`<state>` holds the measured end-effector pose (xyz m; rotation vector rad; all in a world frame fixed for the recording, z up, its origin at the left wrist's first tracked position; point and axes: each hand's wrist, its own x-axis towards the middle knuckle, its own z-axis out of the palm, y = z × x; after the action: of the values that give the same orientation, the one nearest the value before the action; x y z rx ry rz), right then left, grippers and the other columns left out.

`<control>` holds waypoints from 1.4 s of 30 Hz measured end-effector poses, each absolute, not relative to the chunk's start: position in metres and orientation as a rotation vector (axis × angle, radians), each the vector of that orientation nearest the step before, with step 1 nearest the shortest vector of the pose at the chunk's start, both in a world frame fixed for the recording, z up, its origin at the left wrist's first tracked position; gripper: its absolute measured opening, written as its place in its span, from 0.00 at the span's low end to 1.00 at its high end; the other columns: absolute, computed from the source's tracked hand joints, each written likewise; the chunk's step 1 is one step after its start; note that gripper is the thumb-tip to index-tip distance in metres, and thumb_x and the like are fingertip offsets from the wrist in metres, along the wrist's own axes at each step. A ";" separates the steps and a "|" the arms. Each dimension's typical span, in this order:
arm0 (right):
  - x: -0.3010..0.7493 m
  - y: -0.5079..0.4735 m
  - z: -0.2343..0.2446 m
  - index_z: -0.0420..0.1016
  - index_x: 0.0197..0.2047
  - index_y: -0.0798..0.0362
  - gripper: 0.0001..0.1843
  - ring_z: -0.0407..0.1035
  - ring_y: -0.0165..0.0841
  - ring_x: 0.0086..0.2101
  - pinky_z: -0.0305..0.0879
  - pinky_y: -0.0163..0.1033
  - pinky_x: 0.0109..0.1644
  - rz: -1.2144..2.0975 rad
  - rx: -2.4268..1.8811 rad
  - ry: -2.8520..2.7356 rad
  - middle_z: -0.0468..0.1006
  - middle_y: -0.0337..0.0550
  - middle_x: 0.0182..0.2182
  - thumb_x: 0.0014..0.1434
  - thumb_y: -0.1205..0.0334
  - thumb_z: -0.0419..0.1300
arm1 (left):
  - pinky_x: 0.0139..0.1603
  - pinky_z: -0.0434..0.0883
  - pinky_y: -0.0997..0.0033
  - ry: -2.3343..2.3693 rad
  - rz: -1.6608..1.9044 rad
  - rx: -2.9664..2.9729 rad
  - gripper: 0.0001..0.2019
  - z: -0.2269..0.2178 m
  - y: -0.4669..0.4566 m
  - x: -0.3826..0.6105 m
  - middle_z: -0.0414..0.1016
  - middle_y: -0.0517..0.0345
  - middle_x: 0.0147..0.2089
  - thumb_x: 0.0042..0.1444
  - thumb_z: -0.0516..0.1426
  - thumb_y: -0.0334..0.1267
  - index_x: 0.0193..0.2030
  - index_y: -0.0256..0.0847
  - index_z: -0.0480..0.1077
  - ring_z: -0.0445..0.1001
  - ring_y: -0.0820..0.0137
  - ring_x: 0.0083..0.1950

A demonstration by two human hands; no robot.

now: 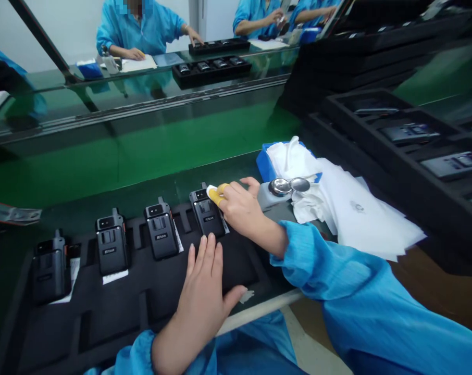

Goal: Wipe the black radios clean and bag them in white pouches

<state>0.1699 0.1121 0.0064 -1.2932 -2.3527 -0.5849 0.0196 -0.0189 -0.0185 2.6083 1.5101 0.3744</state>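
My right hand (241,208), with yellow covers on its fingertips, pinches a small white wipe (211,190) against the top of the rightmost handheld radio (208,217), beside its camera window. My left hand (205,291) lies flat with fingers stretched, its fingertips at the lower edge of that same radio. All the radios rest in a black foam tray (161,284): a second radio (160,234) is just left, then a third radio (111,247) and a darker radio (50,271) at the far left. White paper slips show from under them.
Right of my hand stand a dispenser bottle (269,195) with an open metal lid, a blue box (265,161) of white wipes, and loose white sheets (357,208). Stacked foam trays (361,135) hold more devices at right. Across the green divider, co-workers (142,31) handle similar trays.
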 end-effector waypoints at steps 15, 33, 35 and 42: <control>0.161 0.062 0.001 0.75 0.26 0.51 0.13 0.59 0.31 0.36 0.37 0.46 0.54 -0.576 -1.043 -2.391 0.73 0.37 0.29 0.61 0.69 0.54 | 0.67 0.53 0.42 1.514 0.380 2.512 0.35 -0.013 -0.021 0.021 0.57 0.32 0.67 0.60 0.50 0.54 0.65 0.27 0.53 0.51 0.50 0.71; 0.171 0.063 -0.007 0.74 0.24 0.52 0.17 0.58 0.30 0.34 0.39 0.46 0.52 -0.658 -1.084 -2.318 0.70 0.38 0.26 0.61 0.72 0.51 | 0.66 0.56 0.43 1.490 0.353 2.574 0.34 -0.010 -0.020 0.021 0.55 0.31 0.68 0.62 0.48 0.55 0.63 0.25 0.56 0.51 0.48 0.70; 0.182 0.062 -0.006 0.72 0.22 0.52 0.18 0.57 0.30 0.33 0.40 0.45 0.52 -0.697 -1.151 -2.295 0.68 0.37 0.25 0.60 0.73 0.50 | 0.66 0.56 0.42 1.483 0.360 2.582 0.34 -0.010 -0.019 0.020 0.54 0.29 0.68 0.62 0.48 0.54 0.63 0.24 0.57 0.51 0.48 0.70; 0.247 0.066 0.017 0.75 0.29 0.51 0.15 0.57 0.33 0.34 0.42 0.50 0.48 -0.770 -1.534 -1.958 0.67 0.41 0.29 0.56 0.73 0.49 | 0.65 0.56 0.41 1.468 0.368 2.572 0.33 -0.012 -0.017 0.019 0.52 0.29 0.69 0.61 0.50 0.52 0.63 0.24 0.57 0.50 0.47 0.71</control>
<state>0.2472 0.0657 0.0171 -1.5339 -1.9579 -0.7698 0.0191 -0.0174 -0.0118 2.5720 1.4678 0.3685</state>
